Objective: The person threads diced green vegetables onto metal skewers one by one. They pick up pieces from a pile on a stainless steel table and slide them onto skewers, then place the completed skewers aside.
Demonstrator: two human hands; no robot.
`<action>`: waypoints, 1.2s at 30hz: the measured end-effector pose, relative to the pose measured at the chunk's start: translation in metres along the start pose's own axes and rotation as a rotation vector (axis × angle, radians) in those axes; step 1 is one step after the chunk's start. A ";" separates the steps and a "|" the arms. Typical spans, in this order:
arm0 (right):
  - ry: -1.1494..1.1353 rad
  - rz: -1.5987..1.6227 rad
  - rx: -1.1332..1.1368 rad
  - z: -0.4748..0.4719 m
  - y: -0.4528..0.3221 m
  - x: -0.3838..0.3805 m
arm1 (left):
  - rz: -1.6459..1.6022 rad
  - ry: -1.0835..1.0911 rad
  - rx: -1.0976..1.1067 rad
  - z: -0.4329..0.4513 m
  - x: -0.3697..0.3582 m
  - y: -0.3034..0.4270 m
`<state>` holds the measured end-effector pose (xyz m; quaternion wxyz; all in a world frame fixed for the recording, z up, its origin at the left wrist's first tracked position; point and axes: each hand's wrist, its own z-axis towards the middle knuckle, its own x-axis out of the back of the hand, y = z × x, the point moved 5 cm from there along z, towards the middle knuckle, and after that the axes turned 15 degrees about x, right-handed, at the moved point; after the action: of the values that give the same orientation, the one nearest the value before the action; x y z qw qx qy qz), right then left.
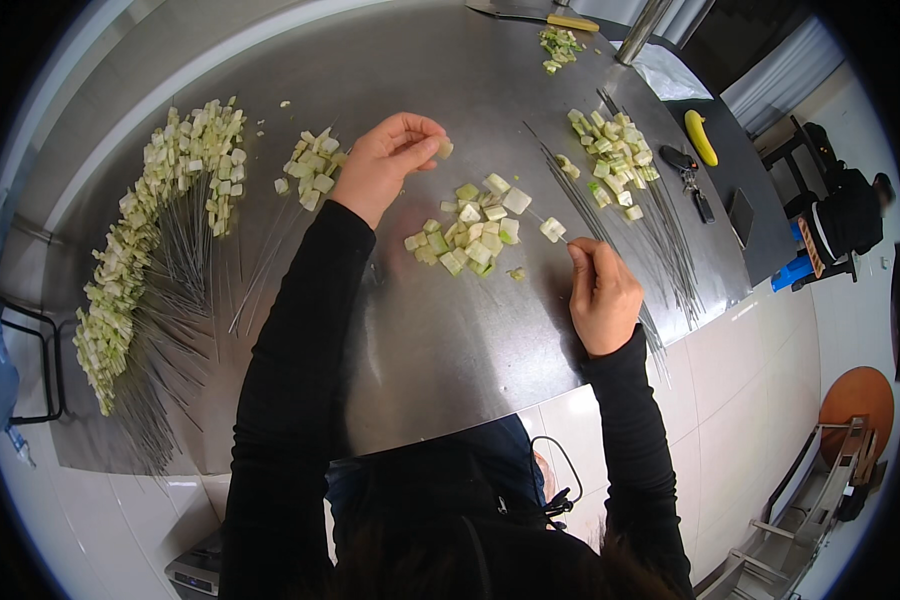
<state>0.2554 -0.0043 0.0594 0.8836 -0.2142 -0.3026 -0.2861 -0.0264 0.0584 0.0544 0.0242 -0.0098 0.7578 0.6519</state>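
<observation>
Between the finger and thumb of my left hand [397,161] is a pale green vegetable piece [445,148]. My right hand [604,296] pinches a thin metal skewer, which carries a cut vegetable piece [552,229] just beyond the fingertips and seems to run on to another piece [517,200]. A loose heap of cut vegetable pieces [465,236] lies on the metal table [435,360] between my hands. Left of my left hand is a small group of pieces [315,165] with skewers. A long curved row of loaded skewers [131,247] lies at the far left.
More vegetable pieces [615,154] and bare skewers [570,184] lie on the right. A cleaver [525,15] and green scraps [559,49] are at the far edge. Keys [688,176], a banana [700,138] and a dark flat device [740,216] are at right. A person [844,214] sits beyond.
</observation>
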 end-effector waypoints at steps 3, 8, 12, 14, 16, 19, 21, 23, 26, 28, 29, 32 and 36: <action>0.009 -0.001 0.009 0.000 0.000 0.000 | -0.135 -0.050 0.011 -0.001 -0.005 -0.002; 0.017 -0.016 0.000 0.000 0.000 0.000 | -0.367 0.060 0.026 -0.001 -0.014 -0.012; 0.024 -0.038 0.003 0.000 0.001 0.000 | -0.473 0.113 0.042 -0.002 -0.023 -0.021; 0.028 -0.045 0.001 -0.001 0.001 -0.001 | -0.499 0.125 0.033 -0.003 -0.026 -0.021; 0.024 -0.055 0.000 -0.001 0.001 -0.001 | -0.469 0.162 0.014 -0.004 -0.028 -0.022; 0.022 -0.073 0.001 -0.002 0.002 -0.002 | -0.462 0.189 -0.002 -0.006 -0.031 -0.021; 0.021 -0.075 0.010 -0.002 0.002 -0.002 | -0.460 0.183 0.013 -0.008 -0.035 -0.021; 0.021 -0.067 0.027 -0.002 0.001 -0.002 | -0.462 0.169 0.056 -0.010 -0.040 -0.023; -0.007 -0.094 0.021 -0.001 0.000 -0.005 | -0.466 0.075 0.070 -0.014 -0.056 -0.025; -0.009 -0.085 0.015 -0.001 0.000 -0.005 | -0.464 0.081 0.055 -0.014 -0.055 -0.022; -0.005 -0.083 0.014 0.000 0.000 -0.004 | -0.468 0.077 0.045 -0.014 -0.055 -0.021; 0.006 -0.062 0.035 0.003 -0.002 -0.002 | -0.460 0.102 0.067 -0.014 -0.053 -0.022; 0.001 -0.003 -0.006 0.003 -0.003 0.000 | -0.391 0.131 0.021 -0.012 -0.051 -0.022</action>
<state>0.2524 -0.0045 0.0621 0.8827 -0.2162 -0.3016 -0.2883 0.0249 0.0422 0.0367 0.1013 -0.1988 0.7483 0.6248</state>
